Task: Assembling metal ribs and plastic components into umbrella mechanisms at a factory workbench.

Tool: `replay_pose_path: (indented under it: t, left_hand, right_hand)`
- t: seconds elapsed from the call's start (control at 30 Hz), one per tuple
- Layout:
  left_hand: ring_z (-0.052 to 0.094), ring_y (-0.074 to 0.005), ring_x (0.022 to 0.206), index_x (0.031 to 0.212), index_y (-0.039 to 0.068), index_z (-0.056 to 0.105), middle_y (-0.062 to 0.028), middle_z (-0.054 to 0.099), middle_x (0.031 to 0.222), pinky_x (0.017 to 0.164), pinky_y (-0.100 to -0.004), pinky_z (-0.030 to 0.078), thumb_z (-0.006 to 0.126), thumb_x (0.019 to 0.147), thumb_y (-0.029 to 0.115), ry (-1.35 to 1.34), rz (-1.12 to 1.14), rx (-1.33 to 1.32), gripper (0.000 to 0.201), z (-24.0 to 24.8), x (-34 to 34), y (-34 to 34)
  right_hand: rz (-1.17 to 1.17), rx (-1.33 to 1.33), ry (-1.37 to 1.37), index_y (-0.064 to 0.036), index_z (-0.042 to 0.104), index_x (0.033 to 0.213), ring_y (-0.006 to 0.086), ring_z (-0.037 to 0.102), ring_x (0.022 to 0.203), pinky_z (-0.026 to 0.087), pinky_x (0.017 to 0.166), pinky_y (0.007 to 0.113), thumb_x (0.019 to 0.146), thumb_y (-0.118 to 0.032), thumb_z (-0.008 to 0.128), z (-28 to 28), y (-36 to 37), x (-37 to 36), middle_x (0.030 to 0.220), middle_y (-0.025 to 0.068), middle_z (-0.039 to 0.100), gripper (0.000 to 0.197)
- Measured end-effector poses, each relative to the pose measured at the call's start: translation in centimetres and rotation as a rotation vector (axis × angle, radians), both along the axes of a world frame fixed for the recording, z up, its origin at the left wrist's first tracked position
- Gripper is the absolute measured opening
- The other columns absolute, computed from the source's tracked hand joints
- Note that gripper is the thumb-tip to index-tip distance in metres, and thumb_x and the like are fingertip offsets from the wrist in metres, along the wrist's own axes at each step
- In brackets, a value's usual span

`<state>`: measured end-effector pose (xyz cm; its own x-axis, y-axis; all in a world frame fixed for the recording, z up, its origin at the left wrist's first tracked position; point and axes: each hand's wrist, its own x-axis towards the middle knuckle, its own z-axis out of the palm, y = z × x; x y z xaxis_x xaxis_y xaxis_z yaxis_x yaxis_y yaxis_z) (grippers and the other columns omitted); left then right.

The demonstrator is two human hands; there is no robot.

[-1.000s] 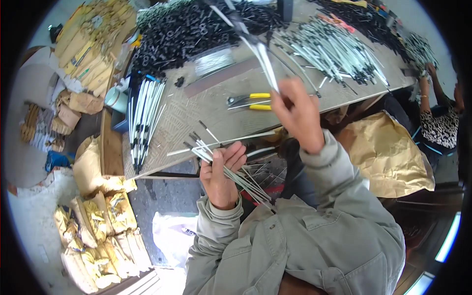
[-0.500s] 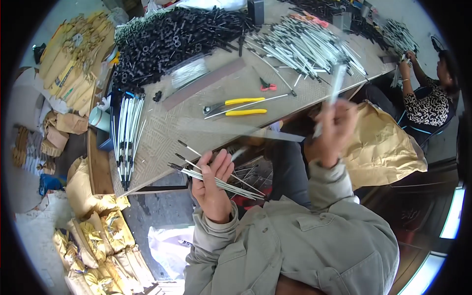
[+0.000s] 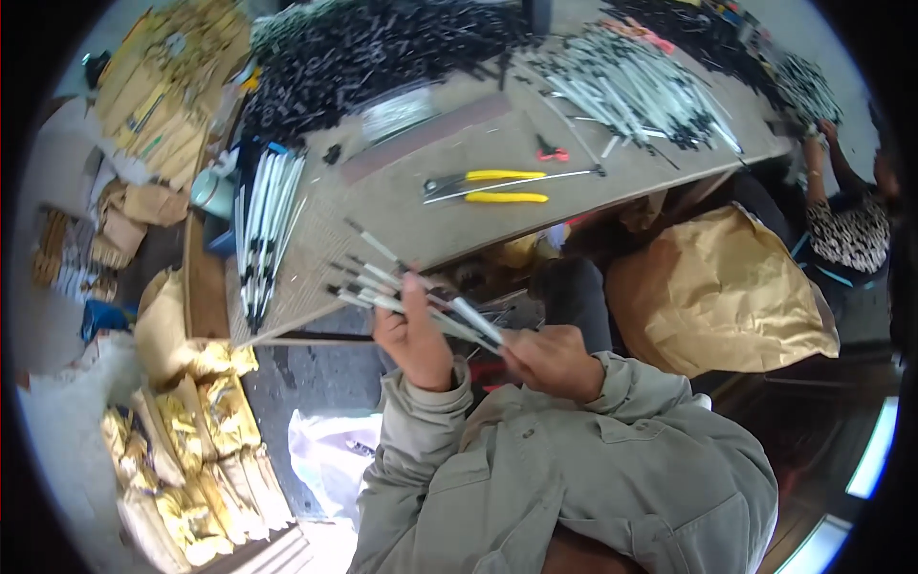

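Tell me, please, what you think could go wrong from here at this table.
The thin, pale rods with dark tips splay unevenly from the left hand, so one could slip out and fall. The right hand seems to pinch a thicker white rod close beside them, which might knock others loose. A slender, pale rod lies between the handles of the yellow-handled metal pliers, so lifting them might drag it.

A broad, greyish bench [image 3: 382,215] with a brown wooden end panel [image 3: 205,301] stands over a dark grey floor [image 3: 311,383]. Pale wall [image 3: 801,27] shows at upper right; bright strips of light [image 3: 874,448] glow at lower right.
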<state>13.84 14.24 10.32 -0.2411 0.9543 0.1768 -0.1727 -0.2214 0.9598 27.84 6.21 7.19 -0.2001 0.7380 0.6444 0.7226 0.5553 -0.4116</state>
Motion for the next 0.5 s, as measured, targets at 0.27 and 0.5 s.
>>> replay_pose_path:
  t: [0.27,0.5]
  left_hand:
    - [0.031,-0.0018,0.046,0.098,0.001,0.059,0.0062,0.036,0.058,0.041,-0.0194,0.026,0.051,0.091,0.021,-0.047,-0.068,-0.214,0.023,1.3,-0.7,-0.5]
    - [0.03,-0.0017,0.041,0.084,0.009,0.044,0.0026,0.038,0.058,0.033,-0.0173,0.02,0.053,0.09,0.018,-0.301,-0.025,-0.045,0.014,2.6,-1.3,-1.6]
  right_hand:
    - [-0.427,-0.101,0.234,-0.0077,0.063,0.08,0.0272,0.06,0.063,0.046,0.053,0.035,0.078,-0.017,0.062,5.0,7.3,10.5,0.071,0.0115,0.06,0.009]
    - [-0.83,-0.378,-0.48,-0.0095,0.065,0.081,0.0286,0.064,0.07,0.05,0.06,0.042,0.078,-0.023,0.053,-0.3,17.5,17.8,0.071,0.0101,0.063,0.019]
